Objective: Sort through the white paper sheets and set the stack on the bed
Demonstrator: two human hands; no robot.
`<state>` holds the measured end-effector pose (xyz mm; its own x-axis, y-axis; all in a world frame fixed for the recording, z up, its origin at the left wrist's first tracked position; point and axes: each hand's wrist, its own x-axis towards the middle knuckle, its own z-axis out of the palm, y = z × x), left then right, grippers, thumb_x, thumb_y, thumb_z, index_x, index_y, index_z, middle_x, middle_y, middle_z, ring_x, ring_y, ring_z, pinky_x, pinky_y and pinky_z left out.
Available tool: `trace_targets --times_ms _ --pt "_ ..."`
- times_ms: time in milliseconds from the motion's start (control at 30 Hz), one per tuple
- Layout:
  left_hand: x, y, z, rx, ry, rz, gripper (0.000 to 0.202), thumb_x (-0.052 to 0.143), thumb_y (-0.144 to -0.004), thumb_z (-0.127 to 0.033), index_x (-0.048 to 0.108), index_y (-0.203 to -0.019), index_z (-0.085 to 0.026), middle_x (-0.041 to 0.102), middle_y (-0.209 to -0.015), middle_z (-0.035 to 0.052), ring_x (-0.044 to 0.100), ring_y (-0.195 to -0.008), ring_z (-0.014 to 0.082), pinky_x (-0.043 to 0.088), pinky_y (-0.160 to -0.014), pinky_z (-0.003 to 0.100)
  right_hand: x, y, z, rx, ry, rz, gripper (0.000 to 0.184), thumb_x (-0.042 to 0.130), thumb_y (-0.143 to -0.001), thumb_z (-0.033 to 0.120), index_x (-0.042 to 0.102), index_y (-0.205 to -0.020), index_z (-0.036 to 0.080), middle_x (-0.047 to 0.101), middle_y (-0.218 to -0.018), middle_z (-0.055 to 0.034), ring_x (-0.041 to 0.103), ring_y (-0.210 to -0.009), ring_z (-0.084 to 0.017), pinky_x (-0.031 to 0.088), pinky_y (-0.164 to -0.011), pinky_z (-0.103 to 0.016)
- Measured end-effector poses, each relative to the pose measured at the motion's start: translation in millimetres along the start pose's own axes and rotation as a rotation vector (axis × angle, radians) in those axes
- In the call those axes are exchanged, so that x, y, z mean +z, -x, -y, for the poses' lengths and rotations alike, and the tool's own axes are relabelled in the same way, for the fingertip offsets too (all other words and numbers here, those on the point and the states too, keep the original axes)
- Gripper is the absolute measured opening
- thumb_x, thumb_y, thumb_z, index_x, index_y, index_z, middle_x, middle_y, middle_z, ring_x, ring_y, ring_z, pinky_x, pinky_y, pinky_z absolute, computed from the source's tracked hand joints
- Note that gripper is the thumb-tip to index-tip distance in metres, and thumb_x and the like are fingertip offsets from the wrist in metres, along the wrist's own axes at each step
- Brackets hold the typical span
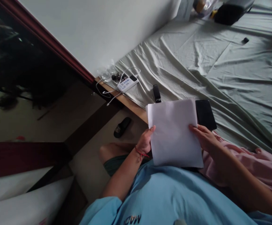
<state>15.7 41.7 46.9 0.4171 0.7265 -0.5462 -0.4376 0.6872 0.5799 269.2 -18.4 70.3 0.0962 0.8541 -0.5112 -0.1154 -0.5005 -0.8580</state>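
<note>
A stack of white paper sheets [174, 137] lies across my lap, its faces blank. My left hand [145, 139] grips the left edge, thumb on top and fingers hidden beneath. On the opposite edge my right hand [203, 135] holds the stack the same way, its thumb resting on the top sheet. Just past the right edge of the paper lies a flat black rectangular object [205, 114], like a phone or tablet. A small black elongated object [157, 93] sits beyond the paper's top edge.
On the bed's corner are a white power strip [128, 84] with cables and clear plastic items. A black sandal [122, 127] is on the floor. Pink cloth [246, 159] lies at right. A black bag [232, 12] stands at the far end of the green bedsheet [178, 50].
</note>
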Motion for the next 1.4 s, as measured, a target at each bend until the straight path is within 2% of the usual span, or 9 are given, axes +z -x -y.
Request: trace_targets --times_ms 133,300,467,667,800,933,1067,1233,1400 --pt "0.4 -4 0 -0.01 0.036 0.013 0.052 0.084 -0.072 -0.05 0.075 -0.104 -0.01 0.076 -0.099 0.013 0.072 -0.088 0.026 0.056 -0.084 0.037 -1 0 3 -0.034 0.03 -0.053 0.055 0.075 -0.069 0.072 0.068 -0.082 0.019 0.066 -0.064 -0.0048 0.057 -0.052 -0.017 0.041 -0.045 -0.026" --pt "9.1 -12 -8 0.227 -0.002 -0.133 0.045 0.084 -0.075 -0.045 0.071 -0.106 -0.015 0.076 -0.099 0.0061 0.071 -0.085 0.0187 0.054 -0.082 0.031 -6 2 2 -0.069 0.094 0.037 0.057 0.073 -0.072 0.075 0.066 -0.079 0.019 0.065 -0.066 -0.0034 0.053 -0.051 -0.013 0.038 -0.045 -0.024" --pt "24.6 -18 -21 0.34 -0.097 -0.182 0.052 0.084 -0.074 -0.054 0.073 -0.106 -0.015 0.075 -0.101 0.0087 0.069 -0.087 0.0206 0.054 -0.081 0.032 -5 3 6 -0.114 0.119 0.05 0.062 0.072 -0.07 0.079 0.064 -0.072 0.018 0.06 -0.061 -0.0027 0.049 -0.05 -0.012 0.038 -0.046 -0.024" --pt "28.3 -19 -21 0.246 0.028 -0.1 0.043 0.081 -0.078 -0.048 0.073 -0.103 -0.014 0.075 -0.1 0.0098 0.07 -0.086 0.0224 0.055 -0.081 0.035 -9 1 10 -0.065 0.085 0.031 0.056 0.073 -0.074 0.075 0.069 -0.077 0.019 0.067 -0.068 -0.0052 0.057 -0.054 -0.015 0.043 -0.048 -0.025" --pt "23.7 -25 -18 0.211 -0.036 -0.164 0.035 0.081 -0.078 -0.039 0.071 -0.097 -0.011 0.075 -0.089 0.009 0.07 -0.077 0.0205 0.055 -0.077 0.034 -9 -5 8 0.028 0.019 0.038 0.05 0.076 -0.074 0.068 0.071 -0.081 0.019 0.07 -0.07 -0.0058 0.061 -0.055 -0.017 0.046 -0.048 -0.026" --pt "23.5 -31 -22 0.123 -0.025 -0.272 0.021 0.076 -0.08 -0.027 0.066 -0.086 -0.009 0.071 -0.074 0.0061 0.065 -0.063 0.0166 0.053 -0.07 0.03 -3 -11 12 0.029 -0.09 -0.02 0.046 0.08 -0.072 0.06 0.07 -0.091 0.02 0.07 -0.071 -0.0031 0.061 -0.053 -0.015 0.046 -0.047 -0.024" --pt "27.8 -34 -27 0.026 -0.024 -0.259 0.012 0.066 -0.083 -0.02 0.066 -0.086 -0.008 0.07 -0.074 0.0085 0.065 -0.062 0.0175 0.052 -0.067 0.03 -3 -18 17 0.082 -0.098 -0.102 0.034 0.08 -0.072 0.047 0.068 -0.086 0.018 0.065 -0.062 0.0001 0.054 -0.045 -0.012 0.041 -0.041 -0.022" --pt "25.1 -47 -31 0.125 -0.198 -0.195 0.008 0.067 -0.071 -0.014 0.06 -0.076 -0.013 0.063 -0.067 0.0022 0.059 -0.059 0.0155 0.045 -0.061 0.027 -14 -34 18 0.111 -0.059 -0.114 0.023 0.076 -0.078 0.037 0.068 -0.089 0.018 0.064 -0.061 0.0008 0.055 -0.044 -0.013 0.041 -0.04 -0.022" --pt "22.2 -69 -52 0.349 -0.734 -0.333 0.033 0.061 -0.086 -0.022 0.043 -0.058 -0.017 0.039 -0.055 -0.0053 0.037 -0.055 0.0093 0.029 -0.057 0.023 -21 -46 29 0.08 0.018 -0.087 0.021 0.071 -0.083 0.036 0.071 -0.093 0.017 0.066 -0.064 -0.0026 0.056 -0.045 -0.015 0.044 -0.041 -0.025"
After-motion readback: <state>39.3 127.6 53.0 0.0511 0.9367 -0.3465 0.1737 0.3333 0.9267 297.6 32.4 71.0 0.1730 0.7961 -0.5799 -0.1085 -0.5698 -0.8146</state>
